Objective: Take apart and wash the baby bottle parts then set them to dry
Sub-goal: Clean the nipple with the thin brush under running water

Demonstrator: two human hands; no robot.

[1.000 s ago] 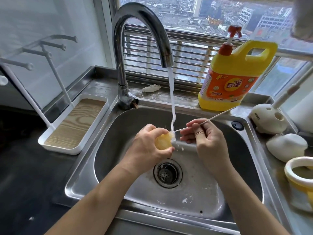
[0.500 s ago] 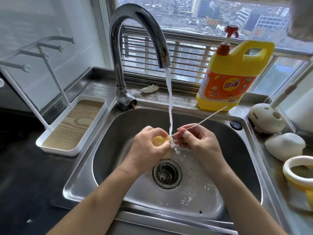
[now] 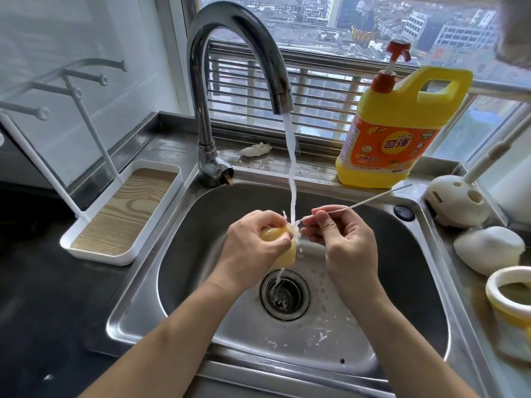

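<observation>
Now nipple (image 3: 283, 248) lower under stream (image 3: 292, 173).

A single head-worn wide-angle view looks forward and steeply down, close over the sink (image 3: 425, 326), toward the window (image 3: 330, 30) behind it.

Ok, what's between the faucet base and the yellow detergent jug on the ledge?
In the head view, a crumpled white scrap lies between the faucet base and detergent jug, with the water stream in front.
</observation>
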